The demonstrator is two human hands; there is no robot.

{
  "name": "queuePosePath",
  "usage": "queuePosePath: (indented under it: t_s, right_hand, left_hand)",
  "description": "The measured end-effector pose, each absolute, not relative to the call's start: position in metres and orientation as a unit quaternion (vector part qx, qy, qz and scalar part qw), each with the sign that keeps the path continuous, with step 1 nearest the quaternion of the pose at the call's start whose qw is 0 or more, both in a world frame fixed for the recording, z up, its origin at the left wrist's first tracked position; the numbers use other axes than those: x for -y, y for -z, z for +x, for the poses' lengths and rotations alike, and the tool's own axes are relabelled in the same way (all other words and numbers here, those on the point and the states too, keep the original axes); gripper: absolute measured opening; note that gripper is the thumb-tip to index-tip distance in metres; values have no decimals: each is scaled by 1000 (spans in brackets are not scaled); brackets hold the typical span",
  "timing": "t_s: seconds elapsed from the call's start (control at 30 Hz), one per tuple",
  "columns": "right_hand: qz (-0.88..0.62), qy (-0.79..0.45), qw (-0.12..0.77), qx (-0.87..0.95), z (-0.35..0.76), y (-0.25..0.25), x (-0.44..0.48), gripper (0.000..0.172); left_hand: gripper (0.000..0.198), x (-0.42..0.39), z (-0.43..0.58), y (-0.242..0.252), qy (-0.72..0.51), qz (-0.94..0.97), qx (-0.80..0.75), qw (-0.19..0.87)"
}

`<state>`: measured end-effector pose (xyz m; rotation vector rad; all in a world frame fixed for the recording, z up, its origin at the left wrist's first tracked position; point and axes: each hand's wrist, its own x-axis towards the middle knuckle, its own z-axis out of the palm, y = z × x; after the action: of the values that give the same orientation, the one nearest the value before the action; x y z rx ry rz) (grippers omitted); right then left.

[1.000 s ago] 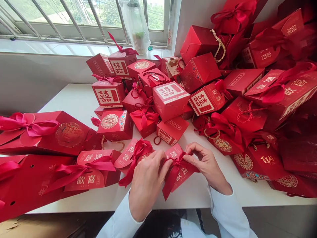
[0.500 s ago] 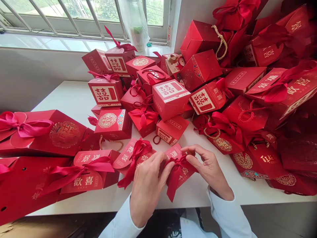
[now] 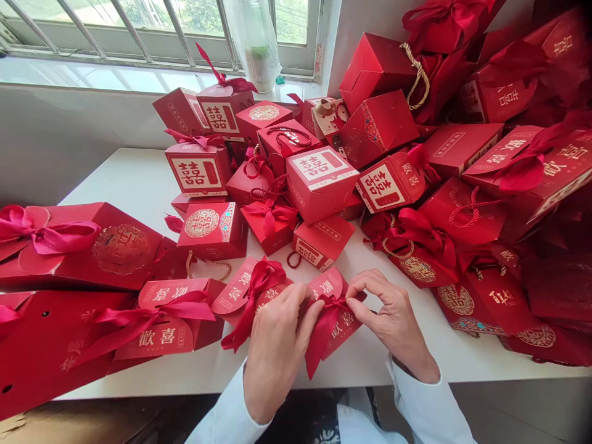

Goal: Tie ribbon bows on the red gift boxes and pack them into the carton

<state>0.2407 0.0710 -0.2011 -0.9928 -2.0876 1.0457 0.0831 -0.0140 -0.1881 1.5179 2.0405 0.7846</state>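
A small red gift box (image 3: 345,327) with pale lettering lies on the table in front of me, a red ribbon (image 3: 327,320) tied across its top and one tail hanging over the near side. My right hand (image 3: 393,317) pinches the ribbon's right loop between thumb and fingers. At the box's left side my left hand (image 3: 282,339) is closed in a pinch by the ribbon; its fingertips are partly hidden, and it seems to hold the left part of the bow. Just left of that hand sits another red box with a ribbon bow (image 3: 259,287).
Red gift boxes (image 3: 319,179) crowd the back of the white table (image 3: 115,179), and a tall heap (image 3: 485,154) fills the right. Larger red boxes (image 3: 87,246) lie at the left. Behind is a barred window with a bagged cup (image 3: 259,61) on its sill.
My right hand has closed on the ribbon's right loop and draws it out a little. The hanging tail has swung slightly left. My left hand has hardly moved.
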Motion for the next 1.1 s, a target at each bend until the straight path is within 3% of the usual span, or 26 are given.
queuePosePath:
  t_s: [0.9,1.0,1.03,1.1]
  right_hand:
    - [-401,-323,321,795,239,210,-67,15]
    - [-416,-377,312,767,242,212,-68,9]
    - [-416,-394,311,758,245,214,-69,6]
    - [-407,-417,312,750,252,216,-73,15]
  left_hand:
    - [25,14,83,192,-287,563,-744,217]
    - [14,15,83,191,-324,566,-740,164]
    - [17,16,82,191,-342,571,-734,132]
    - [33,18,82,189,-365,602,-708,58]
